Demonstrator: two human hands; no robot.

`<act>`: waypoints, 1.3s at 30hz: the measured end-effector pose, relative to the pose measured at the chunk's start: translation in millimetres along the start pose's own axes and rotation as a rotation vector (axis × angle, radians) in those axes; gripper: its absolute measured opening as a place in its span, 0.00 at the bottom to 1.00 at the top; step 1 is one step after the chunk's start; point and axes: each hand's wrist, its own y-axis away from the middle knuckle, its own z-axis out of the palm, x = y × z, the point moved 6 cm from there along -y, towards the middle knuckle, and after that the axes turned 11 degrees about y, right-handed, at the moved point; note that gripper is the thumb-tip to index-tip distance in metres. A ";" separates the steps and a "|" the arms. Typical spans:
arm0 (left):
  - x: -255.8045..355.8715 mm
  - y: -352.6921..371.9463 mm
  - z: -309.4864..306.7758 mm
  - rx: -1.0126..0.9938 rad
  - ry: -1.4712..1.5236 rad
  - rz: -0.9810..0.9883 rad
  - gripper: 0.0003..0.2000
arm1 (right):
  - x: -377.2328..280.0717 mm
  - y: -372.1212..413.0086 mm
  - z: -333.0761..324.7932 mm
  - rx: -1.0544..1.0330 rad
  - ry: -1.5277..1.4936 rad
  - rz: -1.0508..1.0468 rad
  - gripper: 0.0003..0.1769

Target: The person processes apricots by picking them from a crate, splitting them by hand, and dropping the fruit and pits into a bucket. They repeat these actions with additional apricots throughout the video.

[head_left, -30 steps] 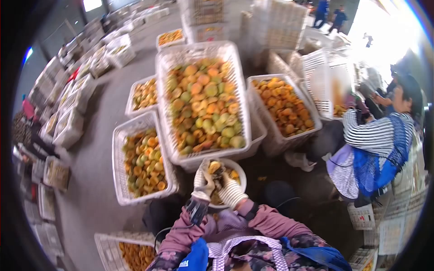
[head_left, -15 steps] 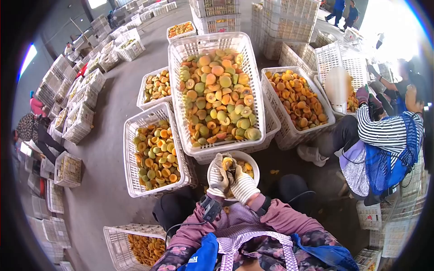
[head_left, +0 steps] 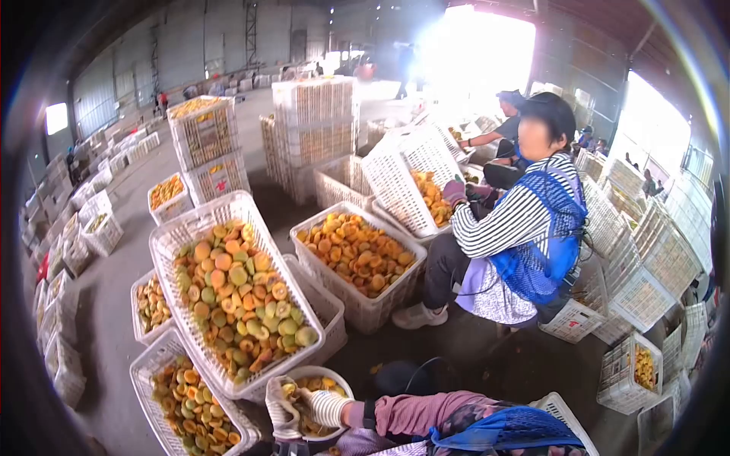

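The fabric-gloved left hand (head_left: pixel 281 411) and striped-knit right hand (head_left: pixel 327 408) close around, seemingly, fruit (head_left: pixel 289 389) at a round bowl (head_left: pixel 347 384).

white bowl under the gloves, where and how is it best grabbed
Probably by the rim of the white bowl, on its upper-right arc in the picture, coming from above: that stretch of the round edge shows bare. The left hand and right hand cover much of the opposite side, and the tilted fruit crate crowds the upper left.

Left grip (head_left: pixel 283 410) holds fruit (head_left: pixel 289 389) beside the right grip (head_left: pixel 327 409) at a white bowl (head_left: pixel 347 385)
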 end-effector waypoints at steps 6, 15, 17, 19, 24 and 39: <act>-27.6 11.6 -1.8 -0.034 0.417 -0.360 0.22 | -16.8 -7.6 58.8 0.815 -0.143 -0.399 0.22; 28.3 -15.4 -104.2 0.761 -0.790 -0.625 0.23 | -16.1 28.0 15.7 -0.591 -1.565 0.308 0.18; -17.6 -57.9 -101.7 0.539 -0.711 0.550 0.23 | -2.2 14.1 42.2 -0.454 -1.573 0.337 0.18; -77.2 -100.0 -92.6 0.204 -0.134 -0.146 0.21 | 8.7 0.2 65.4 -0.340 -1.532 0.354 0.19; -179.7 -110.1 -96.6 0.001 -1.058 -0.581 0.43 | 30.1 -16.3 85.5 -0.165 -1.410 0.373 0.19; -125.1 -84.2 -88.3 -0.087 -0.893 -0.710 0.27 | 27.5 -2.5 71.4 -0.122 -1.444 0.412 0.23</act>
